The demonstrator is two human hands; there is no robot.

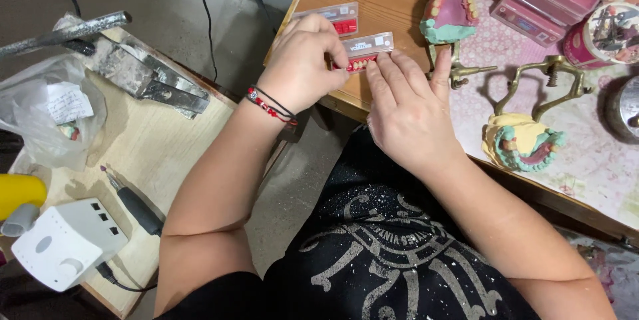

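Two hands work at a small card of artificial teeth (365, 53) at the wooden table's (389, 0) near edge.

The left hand (303, 60) pinches the card's end; the right hand (406, 107) lies flat, fingers steadying it. Lifting a tooth free likely calls for a fine fingertip grip.

Grey concrete floor (166, 0); wooden desk (386, 0); pale side table (153, 140).
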